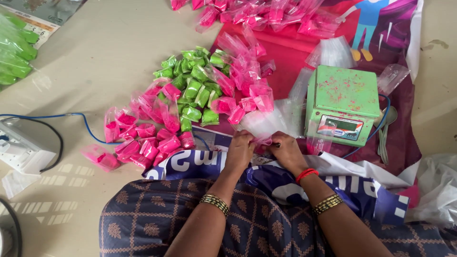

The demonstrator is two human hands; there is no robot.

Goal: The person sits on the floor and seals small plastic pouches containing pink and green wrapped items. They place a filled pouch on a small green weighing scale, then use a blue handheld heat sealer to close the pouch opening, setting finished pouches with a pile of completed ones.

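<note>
While both hands point(263, 151) pinch it, the clear pouch point(261, 124) points away.

1. Small clear pink powder packets point(143, 138) lie heaped left of the hands.
2. Green packets point(193, 88) pile beyond them.
3. More pink packets point(266, 14) line the top.
4. The green scale's display panel point(340, 127) faces the person.

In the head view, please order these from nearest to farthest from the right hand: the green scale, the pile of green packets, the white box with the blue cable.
From the right hand:
1. Green scale, just above, slightly right.
2. Pile of green packets, up and left.
3. White box, far left edge.
</note>
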